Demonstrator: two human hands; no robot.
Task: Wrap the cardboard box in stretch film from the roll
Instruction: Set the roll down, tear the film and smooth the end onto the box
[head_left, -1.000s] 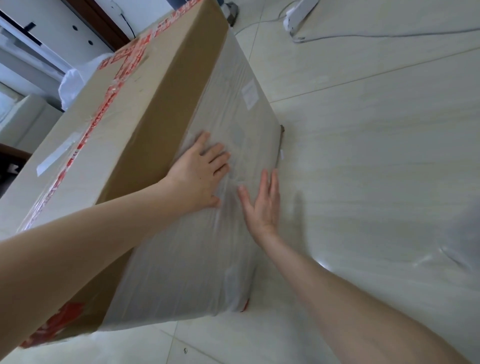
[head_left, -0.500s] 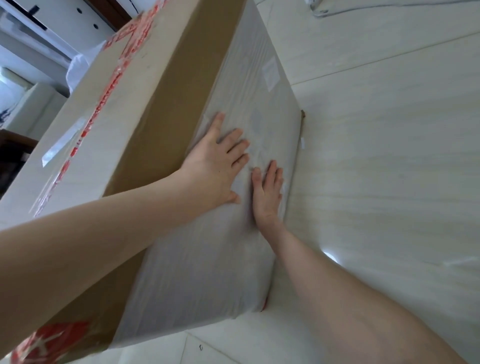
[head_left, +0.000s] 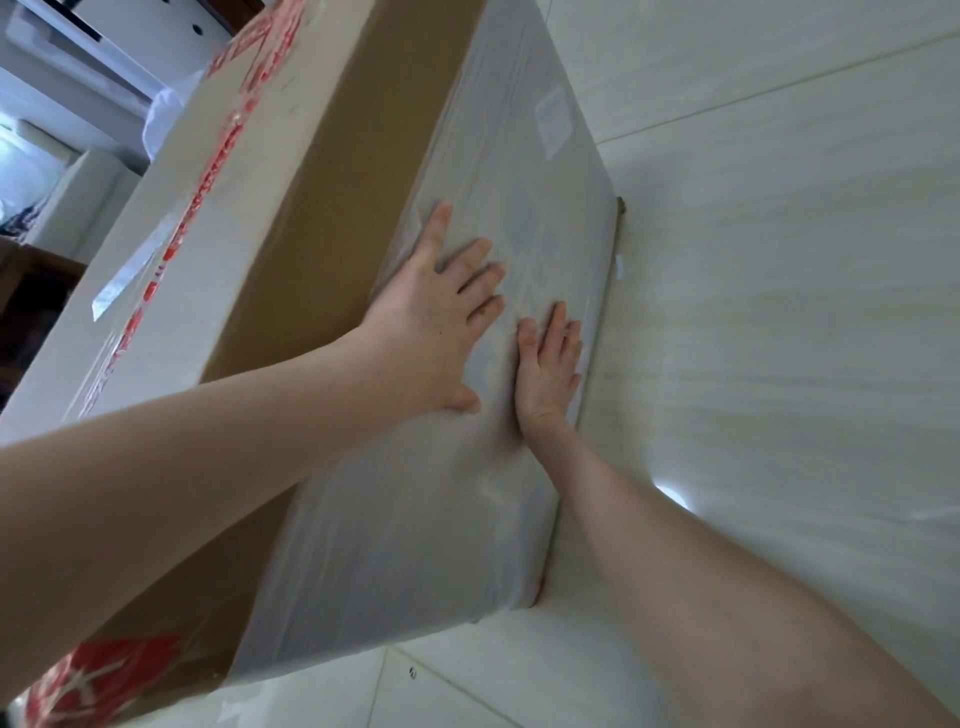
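Observation:
A large cardboard box (head_left: 306, 218) with red printed tape along its top stands on the tiled floor. Cloudy stretch film (head_left: 415, 530) covers the lower part of its near side, with a bare brown strip above. My left hand (head_left: 441, 322) lies flat, fingers spread, on the film near its upper edge. My right hand (head_left: 548, 369) is pressed flat on the film just to the right, close to the box's bottom edge. Neither hand holds anything. The film roll is not in view.
Pale floor tiles (head_left: 779, 312) fill the right half of the view. White furniture (head_left: 78, 57) and a white plastic bag (head_left: 166, 114) sit behind the box at upper left. A dark wooden piece (head_left: 31, 306) shows at the left edge.
My right hand slid from the box's lower edge up onto the film beside my left hand. The view moved closer to the box. My left hand stayed flat on the film.

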